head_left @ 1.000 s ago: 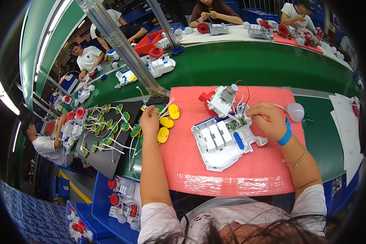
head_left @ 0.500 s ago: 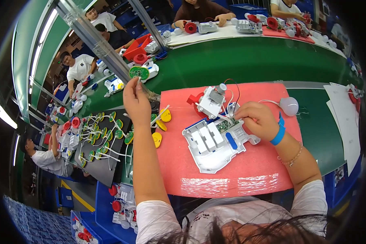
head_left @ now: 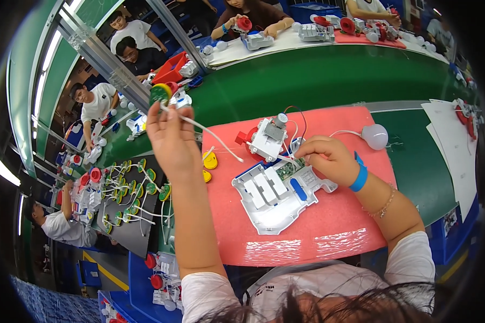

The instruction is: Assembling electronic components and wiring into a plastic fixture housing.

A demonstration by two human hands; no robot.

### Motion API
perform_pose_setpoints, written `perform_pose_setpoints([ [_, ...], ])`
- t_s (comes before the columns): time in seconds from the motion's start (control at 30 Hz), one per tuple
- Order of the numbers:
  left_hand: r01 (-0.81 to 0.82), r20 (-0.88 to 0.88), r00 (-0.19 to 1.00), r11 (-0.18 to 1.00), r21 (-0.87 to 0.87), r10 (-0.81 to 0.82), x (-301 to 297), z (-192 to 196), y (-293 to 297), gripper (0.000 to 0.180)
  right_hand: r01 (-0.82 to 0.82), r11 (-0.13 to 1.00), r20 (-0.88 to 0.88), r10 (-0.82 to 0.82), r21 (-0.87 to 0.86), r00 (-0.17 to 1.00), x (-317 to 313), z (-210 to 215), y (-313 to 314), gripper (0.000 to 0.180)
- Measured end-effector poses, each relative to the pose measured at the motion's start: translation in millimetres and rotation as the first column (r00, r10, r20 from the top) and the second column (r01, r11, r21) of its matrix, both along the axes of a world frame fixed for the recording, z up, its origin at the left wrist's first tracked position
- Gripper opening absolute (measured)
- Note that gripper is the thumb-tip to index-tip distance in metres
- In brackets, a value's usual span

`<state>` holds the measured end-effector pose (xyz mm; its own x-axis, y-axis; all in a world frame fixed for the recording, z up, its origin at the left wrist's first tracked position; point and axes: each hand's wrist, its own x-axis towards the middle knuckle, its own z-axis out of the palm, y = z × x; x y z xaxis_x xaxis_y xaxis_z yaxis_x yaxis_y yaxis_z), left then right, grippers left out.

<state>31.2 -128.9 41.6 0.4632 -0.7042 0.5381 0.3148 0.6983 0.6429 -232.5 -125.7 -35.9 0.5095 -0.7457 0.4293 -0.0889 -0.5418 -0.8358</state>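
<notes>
My left hand (head_left: 172, 142) is raised over the left side of the pink mat, pinching a round green circuit board with a yellow rim (head_left: 159, 95). From it a white cable (head_left: 213, 134) trails to the right with its end loose. A white plastic housing half (head_left: 272, 220) lies on the mat, inner side up, with a small green circuit board (head_left: 286, 171) in it. My right hand (head_left: 328, 159) is closed at that board's edge beside thin wires; what its fingertips grip is hidden. Just behind sits a white gear-motor block (head_left: 268, 139) with red parts, wired to the housing.
A white bulb-shaped globe (head_left: 374, 137) on a white wire rests at the mat's (head_left: 328, 247) right. Several cabled round boards (head_left: 134, 188) cover a black sheet at left, near yellow discs (head_left: 210, 160). Co-workers sit beyond the green belt (head_left: 328, 70). A metal post (head_left: 110, 70) rises far left.
My left hand has turned over and tilted the round board, so its white cable now hangs out to the right. My right hand stays at the housing. The whole view has shifted slightly.
</notes>
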Motion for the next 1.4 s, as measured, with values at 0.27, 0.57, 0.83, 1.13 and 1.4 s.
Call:
perform_pose_setpoints([
  [0.27, 0.228, 0.131, 0.964, 0.973, 0.038, -0.231, -71, -24, 6, 0.031, -0.333, 0.718, 0.277, 0.199, 0.611, 0.94, 13, 14, 6, 0.037],
  [0.57, 0.436, 0.184, 0.848, 0.852, 0.291, -0.497, -68, -42, 8, 0.045, -0.236, 0.79, -0.031, 0.306, 0.566, 0.952, 18, -7, -11, 0.022],
  [0.83, 0.297, 0.385, 0.823, 0.895, 0.333, -0.417, -54, -57, 10, 0.041, -0.116, 0.992, -0.357, 0.123, 0.042, 0.926, 31, -34, -28, 0.018],
  [1.13, 0.239, 0.392, 0.833, 0.894, 0.38, -0.39, -53, -63, 11, 0.041, -0.083, 0.997, -0.425, 0.075, -0.001, 0.902, 34, -39, -22, 0.013],
  [1.4, 0.229, 0.41, 0.83, 0.902, 0.365, -0.377, -48, -67, 17, 0.043, -0.101, 0.968, -0.443, -0.011, -0.229, 0.897, 34, -44, -16, 0.014],
])
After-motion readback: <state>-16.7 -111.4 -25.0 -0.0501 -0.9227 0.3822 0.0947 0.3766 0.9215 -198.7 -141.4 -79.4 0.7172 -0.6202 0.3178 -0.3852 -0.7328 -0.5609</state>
